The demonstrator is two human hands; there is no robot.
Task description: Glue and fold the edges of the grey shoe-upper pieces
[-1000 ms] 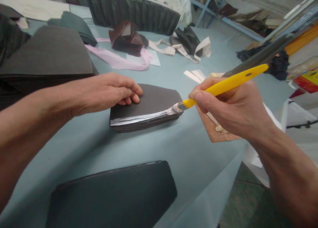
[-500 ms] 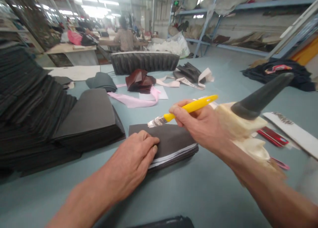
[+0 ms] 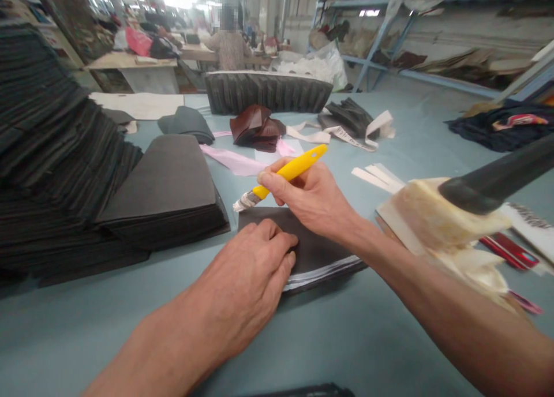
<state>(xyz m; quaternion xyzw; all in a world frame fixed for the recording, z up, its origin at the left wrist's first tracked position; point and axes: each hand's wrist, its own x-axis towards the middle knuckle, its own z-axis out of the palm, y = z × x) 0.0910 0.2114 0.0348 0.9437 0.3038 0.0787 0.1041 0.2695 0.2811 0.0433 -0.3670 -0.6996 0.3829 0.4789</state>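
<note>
My left hand [image 3: 253,273] lies palm down on the near end of a small stack of dark grey cut pieces [image 3: 315,250], fingers curled against its top. My right hand [image 3: 309,198] is closed round a yellow-handled brush [image 3: 283,175], held like a pen. The brush's pale, paste-coated bristles hang just above the stack's far left corner. The stack's near edge shows a whitish coated band.
Tall piles of dark pieces [image 3: 64,172] fill the left of the blue-grey table [image 3: 346,339]. A dark cone-shaped handle on a pale paste block [image 3: 450,209] stands at right. Fabric scraps, pink strips and white tapes lie beyond. A person sits at a far table.
The brush has left the stack's near edge and moved over to its far left corner. My left hand shifted to the near end, and my head tilted up.
</note>
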